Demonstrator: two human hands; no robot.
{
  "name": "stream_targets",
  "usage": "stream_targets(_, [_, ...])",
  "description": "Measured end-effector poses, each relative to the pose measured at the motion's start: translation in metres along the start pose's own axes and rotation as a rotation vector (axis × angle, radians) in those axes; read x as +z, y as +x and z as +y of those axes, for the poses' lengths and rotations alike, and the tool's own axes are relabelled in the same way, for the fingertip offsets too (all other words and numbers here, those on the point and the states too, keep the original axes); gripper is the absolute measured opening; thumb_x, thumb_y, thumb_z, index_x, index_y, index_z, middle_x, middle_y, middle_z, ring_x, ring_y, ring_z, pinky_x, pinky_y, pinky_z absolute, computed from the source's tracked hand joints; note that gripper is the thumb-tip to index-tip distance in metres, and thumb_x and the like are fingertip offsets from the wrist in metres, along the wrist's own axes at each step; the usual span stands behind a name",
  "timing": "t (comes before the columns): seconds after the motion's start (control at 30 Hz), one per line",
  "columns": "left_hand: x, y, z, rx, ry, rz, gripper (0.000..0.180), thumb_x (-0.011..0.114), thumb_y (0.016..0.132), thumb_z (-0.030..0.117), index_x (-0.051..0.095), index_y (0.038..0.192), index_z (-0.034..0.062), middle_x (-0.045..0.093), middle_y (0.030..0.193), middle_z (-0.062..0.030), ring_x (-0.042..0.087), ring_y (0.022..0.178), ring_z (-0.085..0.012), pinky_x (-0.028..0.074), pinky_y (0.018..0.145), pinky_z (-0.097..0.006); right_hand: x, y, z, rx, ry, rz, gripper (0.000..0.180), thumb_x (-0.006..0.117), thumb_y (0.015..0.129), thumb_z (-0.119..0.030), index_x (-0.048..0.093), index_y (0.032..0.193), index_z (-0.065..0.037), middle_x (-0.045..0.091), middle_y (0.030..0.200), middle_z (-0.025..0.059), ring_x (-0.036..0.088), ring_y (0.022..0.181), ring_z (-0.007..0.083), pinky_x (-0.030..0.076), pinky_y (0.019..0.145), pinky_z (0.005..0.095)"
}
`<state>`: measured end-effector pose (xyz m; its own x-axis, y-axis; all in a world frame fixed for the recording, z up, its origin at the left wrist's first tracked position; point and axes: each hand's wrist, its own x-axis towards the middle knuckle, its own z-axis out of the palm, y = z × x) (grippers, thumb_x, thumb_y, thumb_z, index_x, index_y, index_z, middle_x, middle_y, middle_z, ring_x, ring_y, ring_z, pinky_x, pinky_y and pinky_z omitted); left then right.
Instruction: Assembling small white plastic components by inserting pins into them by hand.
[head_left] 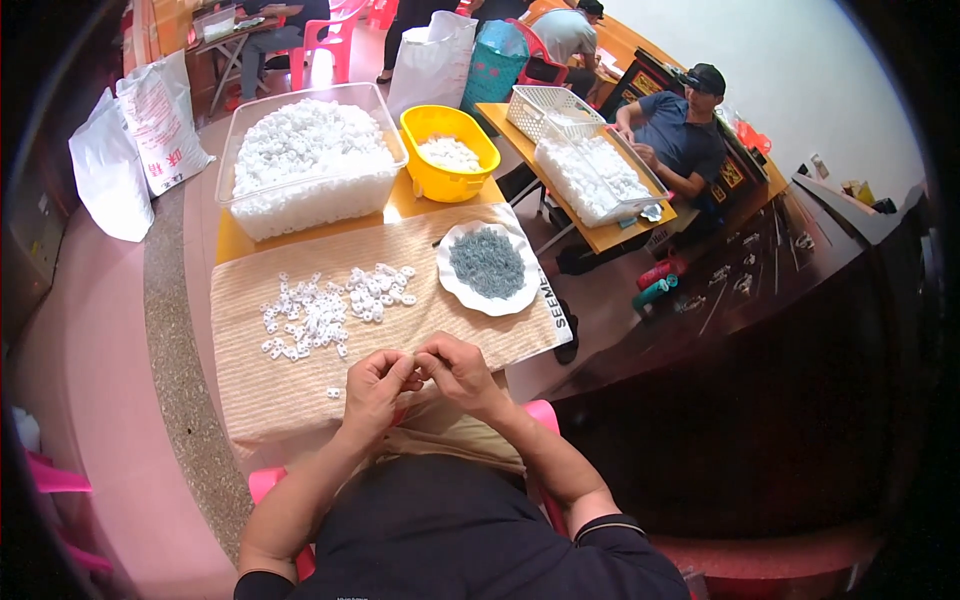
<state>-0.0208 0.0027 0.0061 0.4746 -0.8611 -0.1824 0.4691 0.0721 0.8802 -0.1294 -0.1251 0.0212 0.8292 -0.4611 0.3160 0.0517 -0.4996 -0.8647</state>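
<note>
White pieces (320,318) — beyond left grip (374,387), right grip (460,372) alongside

From here the cloth (250,360) looks matt and ribbed to me, the tabletop (398,203) wood-like with a shine, the small pieces (318,318) hard white plastic, the tub (310,205) translucent plastic, the basin (450,186) glossy yellow plastic, the plate (500,304) smooth, and the sack (163,125) crinkled plastic.

So the cloth (260,395) covers the near part of the surface (398,205): heap of small parts (322,315) on its left, plate (520,299) of tiny bits (486,262) to the right. Behind it, there's a full tub (310,212) left and a basin (450,185) right. Hands (376,392) are together at the near edge, one loose part (333,393) just left.
</note>
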Motion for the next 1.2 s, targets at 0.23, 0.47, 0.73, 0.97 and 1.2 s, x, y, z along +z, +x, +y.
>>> stream_targets(0.23, [0.002, 0.0, -0.001, 0.064, 0.045, 0.013, 0.021, 0.059, 0.096, 0.021, 0.062, 0.096, -0.0002, 0.065, 0.081, -0.0042, 0.062, 0.074, -0.0096, 0.052, 0.069, -0.023, 0.005, -0.002, 0.002, -0.016, 0.005, 0.032, 0.007, 0.062, 0.088, -0.004, 0.058, 0.086, 0.001, 0.058, 0.076, 0.0129, 0.057, 0.067, 0.0224, 0.046, 0.061, 0.0326])
stream_targets(0.47, [0.003, 0.0, -0.002, 0.139, 0.109, 0.001, 0.023, 0.056, 0.098, 0.022, 0.059, 0.097, -0.0006, 0.064, 0.082, -0.0043, 0.061, 0.073, -0.0096, 0.051, 0.07, -0.023, 0.007, -0.003, 0.005, 0.044, 0.125, 0.03, 0.007, 0.06, 0.091, -0.005, 0.058, 0.09, 0.001, 0.058, 0.076, 0.0092, 0.058, 0.069, 0.0151, 0.047, 0.062, 0.0288])
stream_targets(0.73, [0.003, -0.001, -0.003, 0.205, 0.192, 0.005, 0.024, 0.053, 0.099, 0.022, 0.058, 0.094, -0.001, 0.063, 0.08, -0.0045, 0.06, 0.073, -0.0094, 0.051, 0.069, -0.023, 0.006, -0.004, 0.002, 0.211, 0.415, -0.053, 0.009, 0.057, 0.095, -0.007, 0.057, 0.094, 0.002, 0.062, 0.082, 0.003, 0.059, 0.075, 0.0074, 0.051, 0.068, 0.0225])
stream_targets(0.97, [0.004, -0.002, -0.001, 0.237, 0.268, 0.027, 0.024, 0.051, 0.1, 0.021, 0.057, 0.092, -0.0006, 0.062, 0.078, -0.0043, 0.059, 0.072, -0.0093, 0.05, 0.067, -0.023, 0.011, -0.005, -0.005, 0.179, 0.323, -0.009, 0.008, 0.056, 0.095, -0.006, 0.057, 0.093, 0.002, 0.06, 0.08, 0.0031, 0.058, 0.073, 0.0074, 0.05, 0.065, 0.022])
stream_targets(1.2, [0.006, -0.003, 0.0, 0.232, 0.298, 0.047, 0.028, 0.049, 0.101, 0.024, 0.056, 0.087, 0.0002, 0.06, 0.075, -0.0029, 0.055, 0.069, -0.0082, 0.047, 0.064, -0.023, 0.017, -0.008, 0.003, 0.094, 0.182, 0.044, 0.007, 0.057, 0.095, -0.004, 0.057, 0.093, 0.002, 0.056, 0.081, 0.0037, 0.057, 0.071, 0.0078, 0.049, 0.064, 0.0217])
